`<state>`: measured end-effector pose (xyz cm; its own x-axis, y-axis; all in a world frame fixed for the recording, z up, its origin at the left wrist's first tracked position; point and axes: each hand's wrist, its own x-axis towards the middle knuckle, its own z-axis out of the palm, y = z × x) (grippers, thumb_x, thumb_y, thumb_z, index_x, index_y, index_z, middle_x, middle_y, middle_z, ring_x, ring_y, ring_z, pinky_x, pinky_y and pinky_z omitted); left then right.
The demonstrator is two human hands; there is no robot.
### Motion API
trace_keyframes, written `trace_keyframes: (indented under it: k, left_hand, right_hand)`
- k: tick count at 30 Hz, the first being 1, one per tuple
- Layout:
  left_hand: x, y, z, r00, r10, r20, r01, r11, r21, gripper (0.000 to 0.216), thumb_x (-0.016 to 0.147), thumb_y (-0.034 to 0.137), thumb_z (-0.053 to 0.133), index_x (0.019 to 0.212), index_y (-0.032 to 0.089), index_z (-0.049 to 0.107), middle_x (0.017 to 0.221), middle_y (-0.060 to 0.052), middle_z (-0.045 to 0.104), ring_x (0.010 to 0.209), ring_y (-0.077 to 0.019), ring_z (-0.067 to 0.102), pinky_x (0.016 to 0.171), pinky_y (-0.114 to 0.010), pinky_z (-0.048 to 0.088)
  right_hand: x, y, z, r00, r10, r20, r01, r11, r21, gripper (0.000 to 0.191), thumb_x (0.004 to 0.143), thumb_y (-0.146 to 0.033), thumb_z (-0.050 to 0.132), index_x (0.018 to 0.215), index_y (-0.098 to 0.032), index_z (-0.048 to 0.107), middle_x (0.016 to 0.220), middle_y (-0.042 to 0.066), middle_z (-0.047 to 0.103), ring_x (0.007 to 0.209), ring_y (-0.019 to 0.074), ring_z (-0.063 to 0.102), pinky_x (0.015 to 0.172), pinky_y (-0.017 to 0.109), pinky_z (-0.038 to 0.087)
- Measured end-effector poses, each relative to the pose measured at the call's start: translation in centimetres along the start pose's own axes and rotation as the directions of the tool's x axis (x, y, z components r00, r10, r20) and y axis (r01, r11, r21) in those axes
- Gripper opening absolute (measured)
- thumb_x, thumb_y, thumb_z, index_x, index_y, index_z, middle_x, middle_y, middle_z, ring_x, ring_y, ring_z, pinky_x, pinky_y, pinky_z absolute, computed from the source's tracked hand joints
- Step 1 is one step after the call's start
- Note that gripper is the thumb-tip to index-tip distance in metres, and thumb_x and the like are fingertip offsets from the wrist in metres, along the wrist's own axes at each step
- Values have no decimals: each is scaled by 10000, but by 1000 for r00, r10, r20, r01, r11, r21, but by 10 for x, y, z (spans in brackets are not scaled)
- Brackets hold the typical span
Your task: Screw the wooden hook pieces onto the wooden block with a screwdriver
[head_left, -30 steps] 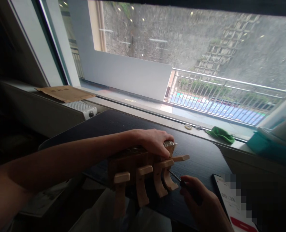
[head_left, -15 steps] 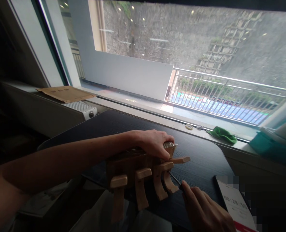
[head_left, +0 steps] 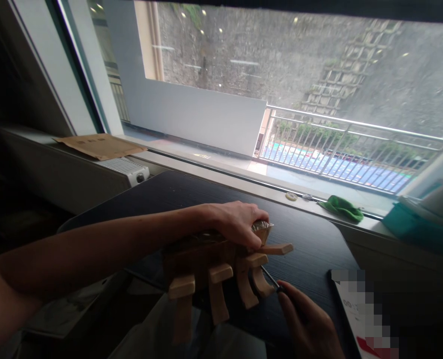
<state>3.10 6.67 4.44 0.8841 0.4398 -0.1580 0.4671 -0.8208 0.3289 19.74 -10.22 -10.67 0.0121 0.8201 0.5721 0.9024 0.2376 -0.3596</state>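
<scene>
My left hand is closed over the top of a brown wooden piece, pressing it at the table's near edge. Several pale curved wooden legs with blocky ends stick out from its near side, and one wooden arm points right. Clear wrapping shows by my left fingertips. My right hand is wrapped around the dark handle of a screwdriver. Its thin metal shaft runs up and left behind the rightmost leg, and the tip is hidden.
The black table reaches to the window sill. A phone with a timer lies at the right. On the sill are a tape roll, a green cloth and a teal box. A brown envelope lies at the left.
My right hand has turned around the screwdriver handle, its knuckles rolling over and shifting a little left. My left hand and the wooden piece stay nearly still; the view has shifted slightly.
</scene>
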Motion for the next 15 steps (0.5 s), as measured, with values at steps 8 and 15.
trace_keyframes:
  k: [8, 15]
  left_hand:
    - [3, -4, 1, 1000, -8, 11, 8, 1000, 2, 517, 641, 436, 545, 1126, 258, 524, 1070, -39, 566, 913, -227, 566, 724, -293, 467]
    - [4, -4, 1, 1000, -24, -3, 24, 1000, -2, 530, 642, 426, 551, 1143, 255, 521, 1094, -41, 559, 927, -225, 564, 712, -276, 468]
  right_hand:
    - [12, -7, -20, 940, -327, 93, 336, 857, -390, 399, 950, -197, 234, 1088, -84, 591, 625, 28, 624, 442, 108, 586, 352, 196, 387]
    - [23, -16, -21, 872, -460, 168, 482, 747, -458, 441, 902, -89, 185, 1023, -68, 609, 526, 13, 535, 402, 107, 535, 370, 214, 365]
